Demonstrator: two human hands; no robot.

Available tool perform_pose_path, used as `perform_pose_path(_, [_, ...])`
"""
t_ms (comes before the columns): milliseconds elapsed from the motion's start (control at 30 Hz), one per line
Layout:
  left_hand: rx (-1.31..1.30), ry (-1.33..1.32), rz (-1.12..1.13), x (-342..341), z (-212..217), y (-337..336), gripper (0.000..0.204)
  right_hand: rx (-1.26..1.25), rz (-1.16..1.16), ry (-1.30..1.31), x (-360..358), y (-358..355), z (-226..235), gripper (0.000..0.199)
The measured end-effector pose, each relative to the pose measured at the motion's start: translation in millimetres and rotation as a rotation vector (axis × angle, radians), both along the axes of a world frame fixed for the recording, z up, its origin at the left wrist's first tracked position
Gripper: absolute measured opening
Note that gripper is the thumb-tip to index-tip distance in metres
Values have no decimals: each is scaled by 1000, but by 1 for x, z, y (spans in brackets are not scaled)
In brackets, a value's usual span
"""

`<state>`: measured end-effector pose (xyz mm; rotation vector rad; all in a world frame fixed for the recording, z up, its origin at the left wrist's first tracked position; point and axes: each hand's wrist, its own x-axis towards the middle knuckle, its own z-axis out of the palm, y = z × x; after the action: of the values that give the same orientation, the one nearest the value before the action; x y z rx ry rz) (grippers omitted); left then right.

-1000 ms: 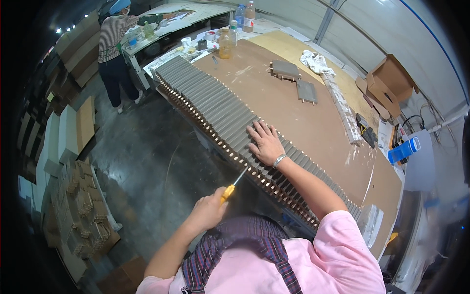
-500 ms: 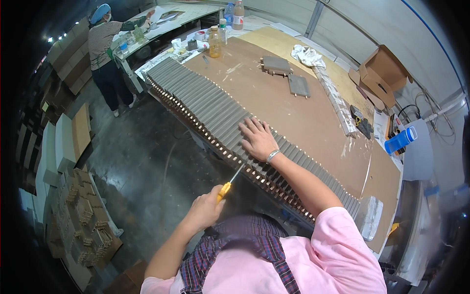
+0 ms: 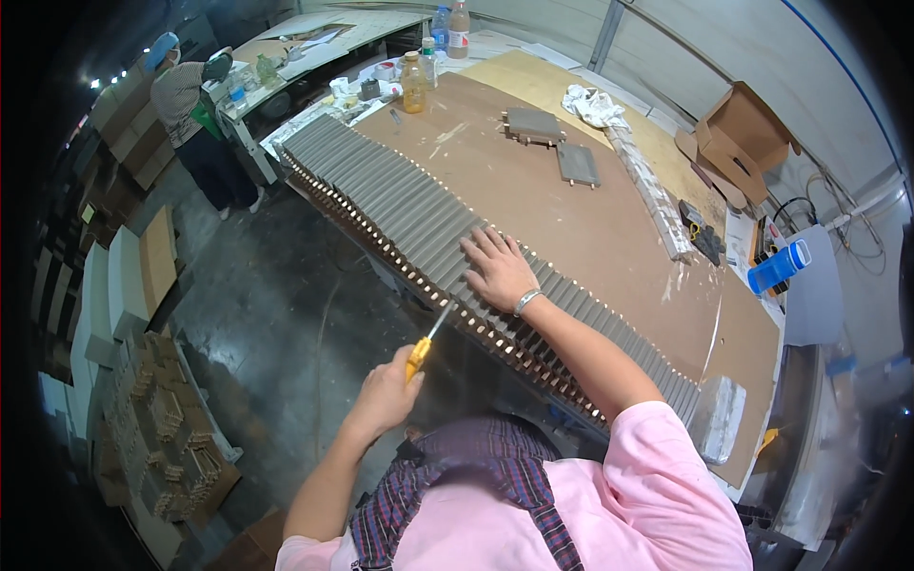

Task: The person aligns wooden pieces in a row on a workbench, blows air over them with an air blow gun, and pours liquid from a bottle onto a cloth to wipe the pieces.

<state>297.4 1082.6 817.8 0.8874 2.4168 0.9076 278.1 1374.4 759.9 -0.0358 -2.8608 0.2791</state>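
A long row of thin grey plates (image 3: 381, 186) stands packed on edge along the table's near side. Small copper-coloured tabs (image 3: 419, 283) line both long edges of the row. My right hand (image 3: 499, 271) rests palm down across the plates near the middle, its fingers stretched out. Closed round a yellow-handled screwdriver (image 3: 418, 357) is my left hand (image 3: 383, 392), in front of the row. The screwdriver's metal shaft points up and to the right, with its tip at the near tabs. Whether the tip touches them I cannot tell.
Two loose grey plates (image 3: 578, 164) lie farther back on the brown tabletop (image 3: 609, 252). A wrapped block (image 3: 716, 421) sits at the row's right end. Bottles (image 3: 412, 84) stand at the back, a blue bottle (image 3: 779, 266) at the right. A co-worker (image 3: 186, 119) stands at the far left.
My left hand and the screwdriver have shifted left and slightly farther away along the near tabs. My right hand stays on the plates. The co-worker has drawn in an outstretched arm.
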Motion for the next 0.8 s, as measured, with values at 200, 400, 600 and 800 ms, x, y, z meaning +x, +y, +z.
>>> perform_pose_path(200, [18, -17, 33, -6, -1, 0, 37, 9, 6, 4, -1, 2, -1, 56])
perform_pose_path(400, [52, -33, 43, -8, -11, -4, 34, 8, 4, 6, 0, 1, -3, 56])
perform_pose_path(600, [61, -80, -10, 0, -7, -3, 35, 9, 10, 12, 0, 2, -4, 56])
perform_pose_path(800, [60, -131, 11, 3, -5, -3, 37, -3, 6, 6, 0, 1, -4, 56])
